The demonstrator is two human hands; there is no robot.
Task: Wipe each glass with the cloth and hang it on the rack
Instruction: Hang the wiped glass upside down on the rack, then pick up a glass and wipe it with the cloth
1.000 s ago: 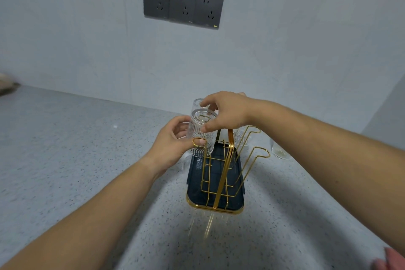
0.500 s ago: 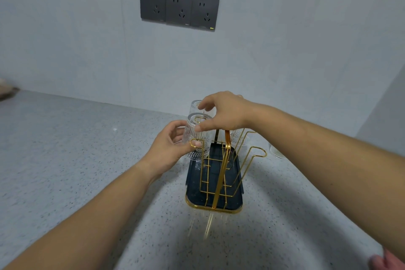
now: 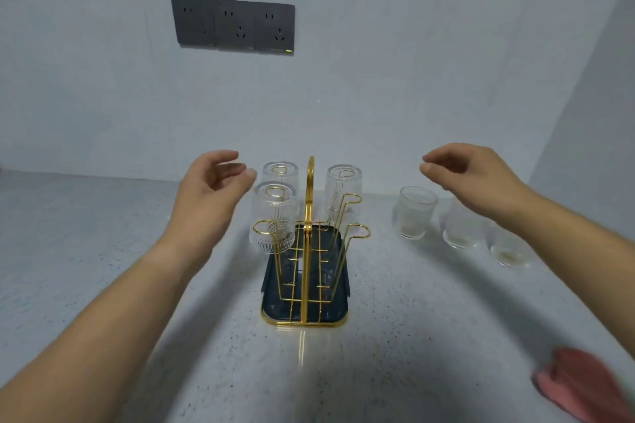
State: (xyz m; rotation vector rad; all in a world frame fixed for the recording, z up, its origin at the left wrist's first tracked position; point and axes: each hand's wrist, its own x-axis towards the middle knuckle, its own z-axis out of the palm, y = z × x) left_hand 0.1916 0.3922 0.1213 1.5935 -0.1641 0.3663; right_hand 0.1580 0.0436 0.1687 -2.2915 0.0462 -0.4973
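Right of the rack (image 3: 311,175), three glasses (image 3: 415,213) stand on the tabletop (image 3: 103,251); three hang upturned on it. Left hand (image 3: 209,189) and right hand (image 3: 470,178) both slack, holding nothing. Cloth (image 3: 584,388) right of rack, nearer the person. Glass likely brittle, slick: grip round the wall.

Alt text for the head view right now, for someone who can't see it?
The left hand and right hand hover empty either side of a gold wire rack holding three upturned glasses. Three upright glasses stand on the counter right of it; a pink cloth lies at bottom right.
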